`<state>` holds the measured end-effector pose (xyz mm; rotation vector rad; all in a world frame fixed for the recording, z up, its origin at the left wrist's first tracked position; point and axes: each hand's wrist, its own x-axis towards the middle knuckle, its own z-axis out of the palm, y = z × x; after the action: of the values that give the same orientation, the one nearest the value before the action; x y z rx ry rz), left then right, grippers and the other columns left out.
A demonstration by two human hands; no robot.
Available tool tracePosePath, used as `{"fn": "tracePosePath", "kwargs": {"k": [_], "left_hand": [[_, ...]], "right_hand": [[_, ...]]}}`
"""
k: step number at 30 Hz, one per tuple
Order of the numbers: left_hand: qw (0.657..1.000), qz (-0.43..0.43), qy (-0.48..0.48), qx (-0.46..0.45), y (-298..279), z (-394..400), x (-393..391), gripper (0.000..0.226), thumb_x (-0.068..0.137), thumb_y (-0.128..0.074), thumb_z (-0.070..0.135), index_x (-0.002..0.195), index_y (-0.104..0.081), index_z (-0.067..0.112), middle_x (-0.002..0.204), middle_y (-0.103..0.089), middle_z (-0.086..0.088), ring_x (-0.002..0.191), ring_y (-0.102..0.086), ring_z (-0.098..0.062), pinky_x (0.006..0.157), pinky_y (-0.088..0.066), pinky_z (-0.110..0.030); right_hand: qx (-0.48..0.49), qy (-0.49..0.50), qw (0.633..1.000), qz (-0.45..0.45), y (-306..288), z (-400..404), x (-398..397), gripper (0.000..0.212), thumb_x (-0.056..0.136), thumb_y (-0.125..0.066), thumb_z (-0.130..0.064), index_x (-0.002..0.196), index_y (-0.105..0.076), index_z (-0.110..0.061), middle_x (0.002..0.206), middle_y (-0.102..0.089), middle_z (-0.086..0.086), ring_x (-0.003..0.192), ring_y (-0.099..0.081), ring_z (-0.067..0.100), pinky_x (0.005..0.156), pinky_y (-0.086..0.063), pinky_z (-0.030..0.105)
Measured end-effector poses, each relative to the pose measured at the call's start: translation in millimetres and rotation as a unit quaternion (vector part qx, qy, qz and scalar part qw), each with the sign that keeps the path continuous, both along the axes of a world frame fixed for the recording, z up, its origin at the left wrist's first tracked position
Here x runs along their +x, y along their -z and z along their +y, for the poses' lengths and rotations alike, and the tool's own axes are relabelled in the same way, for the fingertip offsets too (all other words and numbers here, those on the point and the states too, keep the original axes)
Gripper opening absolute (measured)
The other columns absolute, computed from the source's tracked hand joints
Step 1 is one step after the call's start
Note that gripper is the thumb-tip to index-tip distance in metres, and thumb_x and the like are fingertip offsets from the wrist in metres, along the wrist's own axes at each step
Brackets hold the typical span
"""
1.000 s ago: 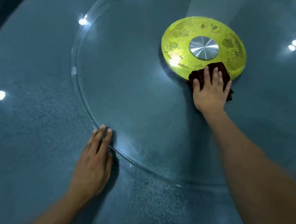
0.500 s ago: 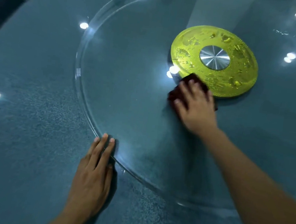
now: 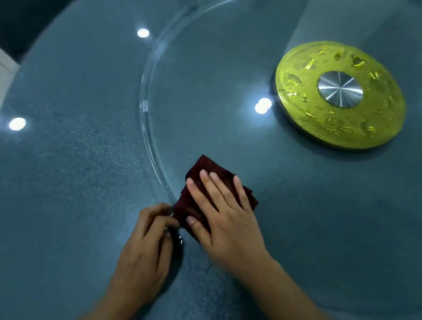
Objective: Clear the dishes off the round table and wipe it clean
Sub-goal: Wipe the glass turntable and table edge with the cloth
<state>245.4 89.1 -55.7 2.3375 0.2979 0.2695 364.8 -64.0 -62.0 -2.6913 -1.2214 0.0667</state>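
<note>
While the right hand [image 3: 227, 220] presses flat, half hiding the cloth [image 3: 204, 169], the left hand [image 3: 147, 246] curls at the glass rim [image 3: 151, 151].

Table top [image 3: 56, 170]: blue-grey, fine-speckled like stone, polished enough to mirror round ceiling lights.
Turntable [image 3: 214, 64]: clear glass, smooth and glossy, its rounded rim [image 3: 142, 117] catching bright highlights; a small label showed at the edge.
Disc base [image 3: 307, 112]: yellow-green, translucent like resin or tinted glass, with glittering gold-coloured flecks; glossy.
Centre cap [image 3: 340, 89]: brushed metal, silvery, with radial sheen.
Cloth [image 3: 212, 166]: dark maroon fabric, matt, folded, slightly napped, lay under the right hand [image 3: 225, 218].
</note>
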Motion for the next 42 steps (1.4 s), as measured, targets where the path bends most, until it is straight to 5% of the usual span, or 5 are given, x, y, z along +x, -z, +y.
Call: {"fn": "tracePosePath", "kwargs": {"k": [5, 11, 26, 35, 42], "left_hand": [[0.996, -0.027, -0.04, 0.078, -3.3, 32.2, 34.0, 0.034, 0.095, -0.045, 0.013, 0.123, -0.062, 0.004, 0.141, -0.047, -0.013, 0.128, -0.049, -0.033, 0.113, -0.036, -0.039], [0.983, 0.045, 0.002, 0.179, 5.6, 88.9, 90.0, 0.052, 0.099, -0.038, 0.027, 0.146, -0.048, 0.008, 0.156, -0.04, -0.018, 0.142, -0.039, -0.041, 0.116, -0.032, -0.051], [0.978, 0.081, 0.053, 0.187, 17.2, 91.4, 78.5, 0.055, 0.103, -0.029, 0.042, 0.153, -0.042, 0.024, 0.161, -0.036, -0.006, 0.152, -0.026, -0.031, 0.119, -0.032, -0.053], [0.987, 0.049, 0.04, 0.148, 19.1, 64.0, 56.0, 0.056, 0.101, -0.039, 0.05, 0.149, -0.048, 0.024, 0.157, -0.041, 0.0, 0.152, -0.026, -0.023, 0.121, -0.029, -0.048], [0.989, 0.011, 0.049, 0.139, 17.9, 46.9, 41.5, 0.047, 0.097, -0.051, 0.045, 0.133, -0.059, 0.016, 0.143, -0.054, -0.002, 0.146, -0.038, -0.023, 0.118, -0.031, -0.039]], "right_hand": [[-0.004, 0.162, 0.986, -0.027, 7.3, -68.5, 111.2, 0.065, 0.098, -0.031, -0.058, 0.158, -0.027, -0.03, 0.164, -0.026, 0.003, 0.152, -0.023, 0.02, 0.124, -0.009, 0.051], [-0.004, 0.459, 0.887, 0.046, -1.5, -151.1, 251.0, 0.073, 0.098, -0.021, -0.061, 0.161, -0.012, -0.025, 0.168, -0.007, 0.007, 0.155, -0.005, 0.022, 0.123, 0.002, 0.055], [0.006, -0.044, 0.999, -0.001, 1.8, 23.5, -21.6, 0.065, 0.101, -0.041, -0.045, 0.16, -0.021, -0.027, 0.166, -0.02, 0.001, 0.154, -0.014, 0.016, 0.124, -0.008, 0.052], [0.015, 0.429, 0.903, 0.03, 0.8, -104.7, 180.7, 0.07, 0.095, -0.021, -0.053, 0.159, -0.021, -0.025, 0.166, -0.017, 0.01, 0.153, -0.015, 0.024, 0.122, -0.003, 0.057], [0.036, 0.129, 0.991, -0.023, 11.8, 45.3, 65.0, 0.061, 0.101, -0.031, -0.047, 0.157, -0.029, -0.024, 0.164, -0.027, 0.007, 0.152, -0.021, 0.022, 0.122, -0.009, 0.056]]}}
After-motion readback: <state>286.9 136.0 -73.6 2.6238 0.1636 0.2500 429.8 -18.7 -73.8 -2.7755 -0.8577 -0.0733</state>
